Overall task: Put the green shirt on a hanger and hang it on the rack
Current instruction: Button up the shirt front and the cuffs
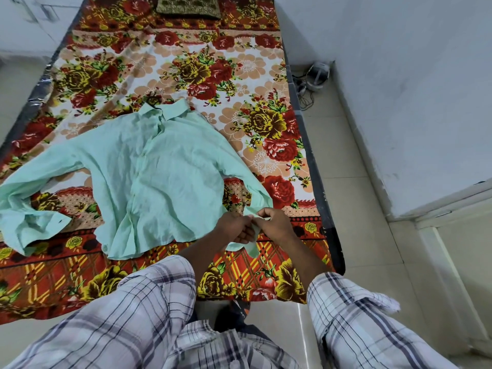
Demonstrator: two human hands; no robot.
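While left hand (234,226), right hand (274,223) pinch cuff (253,246), shirt (159,169) covers bed (247,67).

Low mattress (310,155) ahead of me, set close to the floor, its dark edge showing along the right side. Floral sheet (239,73) covers it: red and yellow flowers on cream, with a red plaid band at the near end. Dark patterned pillow (188,6) at the far end, centred. Floor (354,209): pale cream tiles, slightly glossy, visible on both sides. White wall (399,62) to my right, scuffed, with a pale skirting strip at its base. In the far right corner, between mattress and wall, a white rounded device (318,75) lies on the tiles, thin dark cables (306,102) tangled just beside it. Pale door frame (436,211) at near right. Light even and diffuse.
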